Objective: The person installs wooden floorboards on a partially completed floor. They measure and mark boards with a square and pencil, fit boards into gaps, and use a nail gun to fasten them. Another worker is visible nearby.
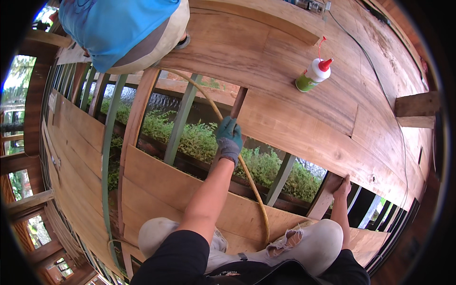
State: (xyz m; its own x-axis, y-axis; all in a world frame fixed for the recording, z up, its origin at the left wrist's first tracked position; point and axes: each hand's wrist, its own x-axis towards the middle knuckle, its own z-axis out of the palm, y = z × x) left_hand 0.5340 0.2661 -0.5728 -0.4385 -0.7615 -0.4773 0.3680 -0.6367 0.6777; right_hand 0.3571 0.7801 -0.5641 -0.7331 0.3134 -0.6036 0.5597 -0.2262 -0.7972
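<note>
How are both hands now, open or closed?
Left gloved hand: looks curled; can't tell if holding anything.
Right hand: at the wooden floor panel; can't tell if open or closed.

Beyond the joists (183, 121), a bottle (311, 77) stands on boards (280, 52), right of a co-worker (123, 33).

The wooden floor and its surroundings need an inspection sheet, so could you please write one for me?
Surface: wooden floor with open gaps; green plants show below.
Job's things: brown beam under the left hand; white-and-green bottle with red cap on the floor.
Clutter: small items at the top edge, unclear.
Hands: left hand gloved, grip unclear; right hand bare, at a board edge.
Cables: thin dark cable; yellow hose across a gap.
Surroundings: person in blue, upper left.
</note>
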